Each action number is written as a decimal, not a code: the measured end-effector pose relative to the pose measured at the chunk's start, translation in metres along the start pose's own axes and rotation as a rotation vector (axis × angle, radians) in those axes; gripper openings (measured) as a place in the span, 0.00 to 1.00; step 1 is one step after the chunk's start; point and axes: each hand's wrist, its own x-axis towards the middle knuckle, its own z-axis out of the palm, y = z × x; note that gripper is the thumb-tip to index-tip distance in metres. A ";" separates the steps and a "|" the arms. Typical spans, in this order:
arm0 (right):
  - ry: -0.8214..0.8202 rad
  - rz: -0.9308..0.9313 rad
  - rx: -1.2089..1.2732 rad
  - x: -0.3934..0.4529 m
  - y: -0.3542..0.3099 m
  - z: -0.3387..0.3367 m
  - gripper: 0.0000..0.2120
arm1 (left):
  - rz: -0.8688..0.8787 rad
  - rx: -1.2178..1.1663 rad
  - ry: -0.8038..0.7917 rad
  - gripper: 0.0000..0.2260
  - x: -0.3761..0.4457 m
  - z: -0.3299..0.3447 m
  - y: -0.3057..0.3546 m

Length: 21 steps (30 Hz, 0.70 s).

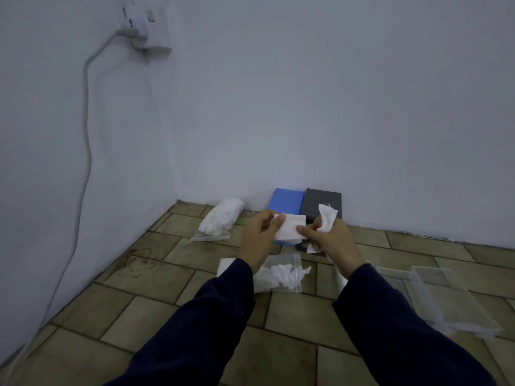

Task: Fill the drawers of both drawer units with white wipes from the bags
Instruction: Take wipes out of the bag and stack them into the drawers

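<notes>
A blue drawer unit (288,202) and a dark grey drawer unit (320,201) stand side by side against the wall. In front of them both hands hold a white wipe (289,227) stretched flat: my left hand (257,237) pinches its left edge, my right hand (331,238) pinches its right edge. The right hand also grips a second crumpled wipe (327,217). A full clear bag of wipes (221,220) lies to the left. An opened bag with a few wipes (281,275) lies under my wrists.
Two clear empty drawers (434,296) lie on the tiled floor to the right. A white cable (83,168) hangs from a wall socket (146,26) at the left and runs down to the floor. The wall corner closes off the left side.
</notes>
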 end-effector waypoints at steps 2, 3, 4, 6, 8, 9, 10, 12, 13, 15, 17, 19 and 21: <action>-0.005 0.015 0.146 0.000 -0.001 -0.004 0.14 | -0.072 -0.106 0.025 0.12 0.001 -0.002 0.002; -0.011 0.016 0.223 0.000 -0.002 -0.006 0.16 | -0.094 -0.127 0.036 0.13 0.002 -0.003 0.001; -0.015 0.015 0.277 0.000 -0.002 -0.008 0.16 | -0.102 -0.122 0.041 0.15 0.003 -0.004 0.000; -0.029 0.013 0.317 -0.001 -0.002 -0.011 0.16 | -0.103 -0.127 0.044 0.16 0.004 -0.006 -0.002; -0.048 0.019 0.332 -0.002 0.000 -0.012 0.16 | -0.121 -0.150 0.034 0.17 0.003 -0.005 -0.002; -0.056 0.020 0.327 -0.002 0.001 -0.011 0.16 | -0.131 -0.166 0.019 0.17 0.003 -0.004 -0.001; -0.061 0.016 0.302 -0.002 0.001 -0.009 0.16 | -0.142 -0.182 0.006 0.16 0.002 -0.003 0.000; -0.055 0.008 0.220 -0.002 0.002 -0.005 0.16 | -0.172 -0.207 -0.011 0.13 0.000 0.000 0.002; -0.042 0.008 0.188 -0.002 0.002 -0.004 0.15 | -0.181 -0.212 -0.020 0.13 0.000 0.001 0.003; -0.004 0.012 0.142 -0.002 0.004 -0.002 0.14 | -0.187 -0.214 -0.040 0.12 -0.001 0.002 0.006; 0.025 0.012 0.103 -0.002 0.004 -0.002 0.13 | -0.179 -0.239 -0.062 0.09 -0.002 0.002 0.008; 0.044 0.013 0.080 -0.001 0.005 0.000 0.12 | -0.156 -0.252 -0.088 0.07 -0.003 0.001 0.009; 0.062 0.025 0.076 -0.001 0.005 0.001 0.11 | -0.137 -0.243 -0.101 0.06 -0.003 0.001 0.008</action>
